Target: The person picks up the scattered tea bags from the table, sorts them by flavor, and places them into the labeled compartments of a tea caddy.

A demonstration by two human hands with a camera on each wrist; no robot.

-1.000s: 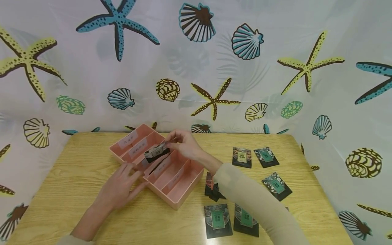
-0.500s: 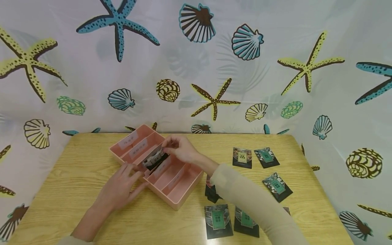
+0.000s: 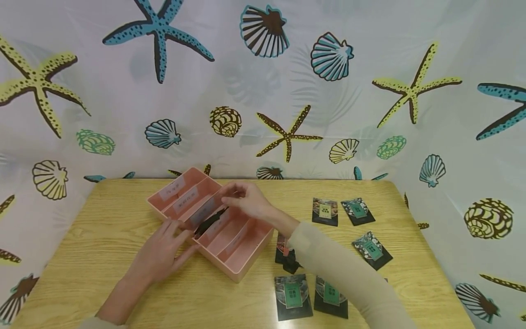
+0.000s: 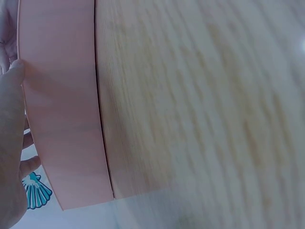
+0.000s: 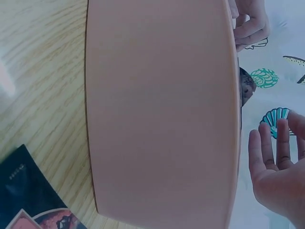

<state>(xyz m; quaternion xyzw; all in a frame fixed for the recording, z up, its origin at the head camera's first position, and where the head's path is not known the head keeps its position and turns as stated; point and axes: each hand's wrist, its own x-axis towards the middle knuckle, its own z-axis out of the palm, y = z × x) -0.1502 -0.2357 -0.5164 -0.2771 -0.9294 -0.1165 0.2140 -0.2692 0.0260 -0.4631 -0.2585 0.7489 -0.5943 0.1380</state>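
Note:
A pink divided box stands slanted on the table, with paper labels inside its compartments. My left hand grips its near-left rim, thumb and fingertips on the edge, also visible in the left wrist view. Dark sachets stand edge-up in a middle compartment. Over that compartment hovers my right hand, with nothing visible between its fingers. In the right wrist view the right hand has its fingers spread, apart from the box, and a sachet shows above the rim.
On the right of the wooden table lie several dark sachets, such as a green-labelled one and a yellow-labelled one. A red-labelled sachet lies partly behind the right sleeve. A patterned curtain hangs behind.
The sachet pinched by my right hand has gone down into the middle compartment, and the right hand has let go and lifted slightly. My left hand has stayed on the rim.

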